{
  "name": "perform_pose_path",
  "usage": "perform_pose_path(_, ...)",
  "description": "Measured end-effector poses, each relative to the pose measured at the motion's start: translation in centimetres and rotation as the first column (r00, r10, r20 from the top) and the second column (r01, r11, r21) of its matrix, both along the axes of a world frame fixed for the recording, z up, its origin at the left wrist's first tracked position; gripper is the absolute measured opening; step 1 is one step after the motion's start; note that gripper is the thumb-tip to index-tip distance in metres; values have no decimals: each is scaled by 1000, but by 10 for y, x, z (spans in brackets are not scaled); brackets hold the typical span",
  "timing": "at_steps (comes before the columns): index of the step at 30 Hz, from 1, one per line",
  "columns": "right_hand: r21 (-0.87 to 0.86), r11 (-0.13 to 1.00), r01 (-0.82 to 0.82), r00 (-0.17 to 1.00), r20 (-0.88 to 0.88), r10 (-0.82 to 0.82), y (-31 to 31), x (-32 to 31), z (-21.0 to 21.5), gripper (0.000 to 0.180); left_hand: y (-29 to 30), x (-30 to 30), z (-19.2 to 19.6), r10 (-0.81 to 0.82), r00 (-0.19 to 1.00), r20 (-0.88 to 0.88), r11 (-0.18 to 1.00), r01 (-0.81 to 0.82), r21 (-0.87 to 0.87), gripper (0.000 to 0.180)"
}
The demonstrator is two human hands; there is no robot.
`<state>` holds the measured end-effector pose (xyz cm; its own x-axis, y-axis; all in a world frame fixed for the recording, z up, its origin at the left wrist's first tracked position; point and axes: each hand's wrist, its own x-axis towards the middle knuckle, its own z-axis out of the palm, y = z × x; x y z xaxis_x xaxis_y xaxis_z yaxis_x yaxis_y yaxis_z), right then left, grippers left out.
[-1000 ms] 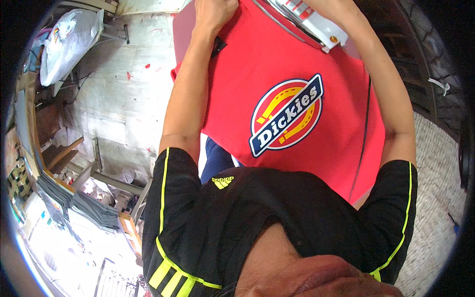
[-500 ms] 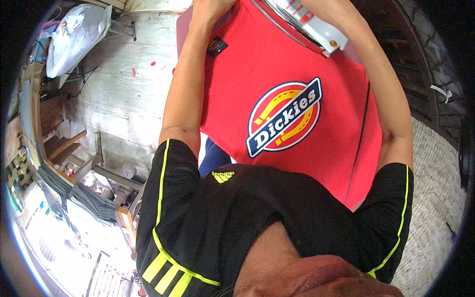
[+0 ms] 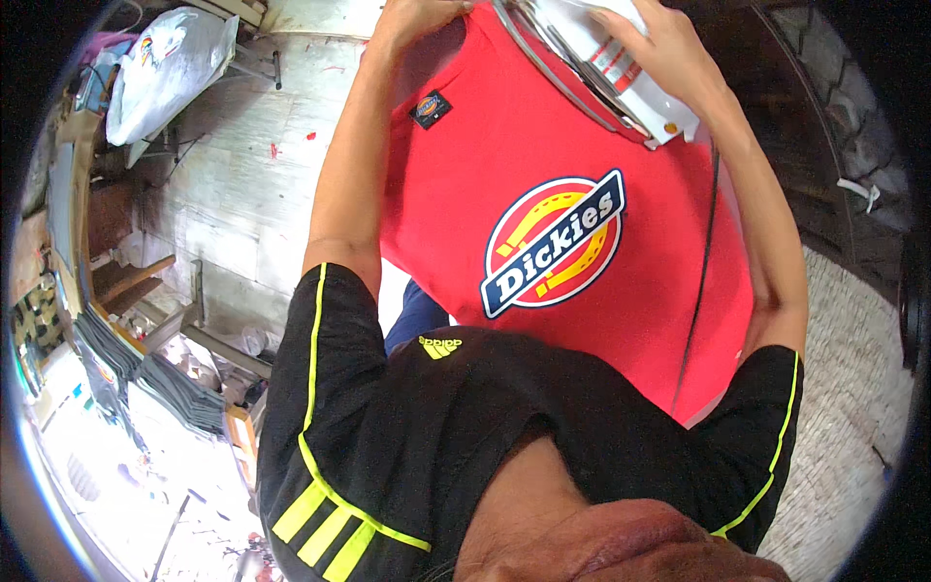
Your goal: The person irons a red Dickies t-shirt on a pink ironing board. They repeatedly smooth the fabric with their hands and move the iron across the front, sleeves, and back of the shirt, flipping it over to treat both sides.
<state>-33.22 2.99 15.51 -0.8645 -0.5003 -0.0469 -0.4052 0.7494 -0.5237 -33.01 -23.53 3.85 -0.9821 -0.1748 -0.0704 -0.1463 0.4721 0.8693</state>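
A red T-shirt (image 3: 441,213) lies spread out before me, with a round yellow, white and navy print (image 3: 553,244) on it and a small black neck label (image 3: 430,110). My right hand (image 3: 659,44) is closed around the top of a white clothes iron (image 3: 621,73) with red stripes and a grey metal base. The iron rests over the shirt's far right part. At the far left edge of the shirt, my left hand (image 3: 422,17) pinches the fabric; the upper picture edge cuts off part of its fingers. A thin black cord (image 3: 700,281) runs down the shirt's right side.
To the far left stands a padded board with a white plastic-like cover (image 3: 175,73). Below it are a wooden shelf (image 3: 136,276) and a stack of dark folded material (image 3: 179,393). Pale floor (image 3: 233,175) with red scraps stretches left; a ribbed surface (image 3: 853,388) lies right.
The iron has come nearer to me and slightly right across the shirt, with my right hand on it. The whole view has shifted a little. My left hand stays at the far edge.
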Motion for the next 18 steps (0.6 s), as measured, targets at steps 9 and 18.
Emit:
perform_pose_path(9,148,965,-217,951,-192,243,-21,-3,-14,38,-25,11,-21,-64,977,-203,995,48,-85,28)
perform_pose_path(18,131,936,-327,888,-295,352,-38,-9,-28,40,-15,215,-43,324,935,-142,852,-354,-386,52)
